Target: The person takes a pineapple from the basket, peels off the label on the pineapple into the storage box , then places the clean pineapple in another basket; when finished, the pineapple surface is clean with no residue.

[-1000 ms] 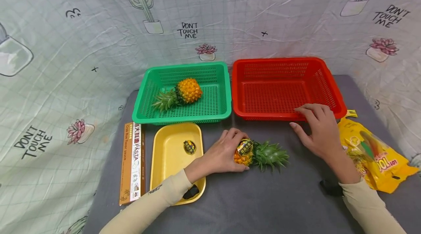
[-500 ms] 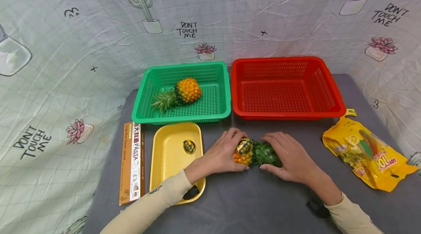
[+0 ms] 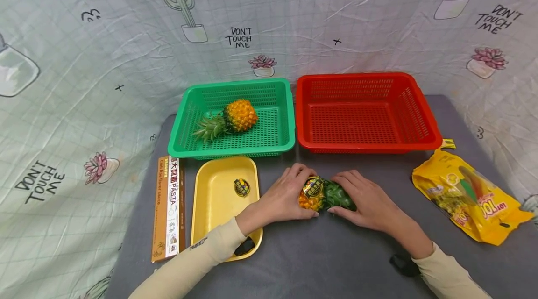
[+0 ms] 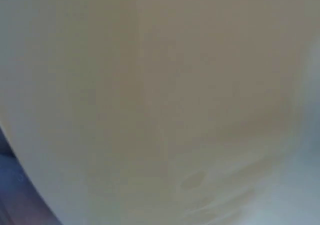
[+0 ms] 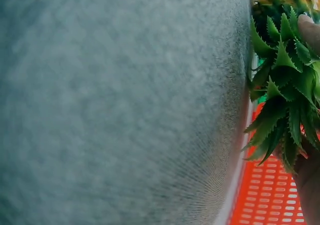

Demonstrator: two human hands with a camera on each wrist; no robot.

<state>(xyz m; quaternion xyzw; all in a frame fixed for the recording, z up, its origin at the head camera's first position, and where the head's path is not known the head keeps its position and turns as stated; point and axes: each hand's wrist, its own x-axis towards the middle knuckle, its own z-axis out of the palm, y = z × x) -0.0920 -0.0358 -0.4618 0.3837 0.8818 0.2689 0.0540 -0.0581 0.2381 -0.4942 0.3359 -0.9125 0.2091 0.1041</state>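
Note:
In the head view a small pineapple (image 3: 310, 203) with a dark label lies on its side on the grey tabletop, leaves pointing right. My left hand (image 3: 283, 198) grips its orange fruit from the left, thumb at the near side. My right hand (image 3: 367, 201) holds the leafy crown (image 3: 335, 195) from the right, fingers over the far side and thumb on the near side. Up close in the right wrist view, the spiky leaves (image 5: 285, 95) show with part of a thumb beside them. A pale blurred surface fills most of the left wrist view.
Behind stand a green basket (image 3: 178, 133) holding another pineapple (image 3: 241, 115) and a red basket (image 3: 370, 145). A yellow tray (image 3: 218, 201) and a pasta box (image 3: 168, 210) lie at left. To the right is a yellow snack bag (image 3: 470, 196).
My right hand has moved left and nearer, from the red basket's front rim to the pineapple's crown, and taken hold of it. My left hand keeps its grip on the fruit.

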